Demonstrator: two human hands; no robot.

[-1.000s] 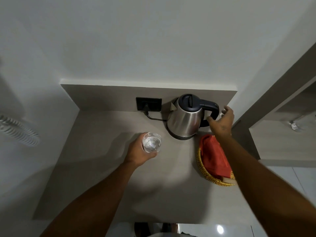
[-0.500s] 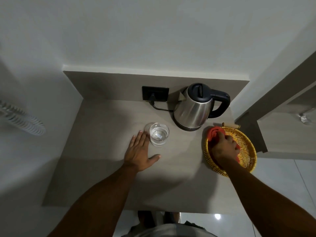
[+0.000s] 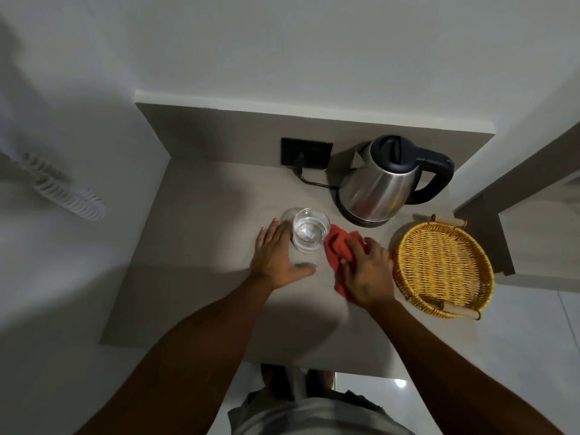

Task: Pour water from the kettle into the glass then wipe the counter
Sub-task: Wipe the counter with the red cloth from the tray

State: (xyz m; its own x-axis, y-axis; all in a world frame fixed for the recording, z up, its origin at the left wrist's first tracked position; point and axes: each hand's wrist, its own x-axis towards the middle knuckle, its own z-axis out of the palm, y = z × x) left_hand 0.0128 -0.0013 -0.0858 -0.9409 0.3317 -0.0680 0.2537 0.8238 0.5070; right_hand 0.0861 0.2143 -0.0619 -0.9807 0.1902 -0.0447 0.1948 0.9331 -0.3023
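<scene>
A steel kettle [image 3: 375, 186] with a black lid and handle stands on its base at the back right of the grey counter [image 3: 194, 277]. A clear glass [image 3: 309, 234] holding water stands in front of it to the left. My left hand [image 3: 276, 259] lies flat on the counter beside the glass, fingers apart, touching its left side. My right hand [image 3: 368, 271] presses a red cloth [image 3: 337, 246] onto the counter just right of the glass. Part of the cloth is hidden under the hand.
A yellow wicker basket [image 3: 442, 265] with wooden handles sits at the counter's right edge, with nothing in it. A black wall socket [image 3: 306, 152] and the kettle's cord are at the back. A white coiled cord [image 3: 69, 196] hangs on the left wall.
My right hand left the kettle handle, took the red cloth out of the basket and brought it left onto the counter. My left hand let go of the glass and flattened beside it.
</scene>
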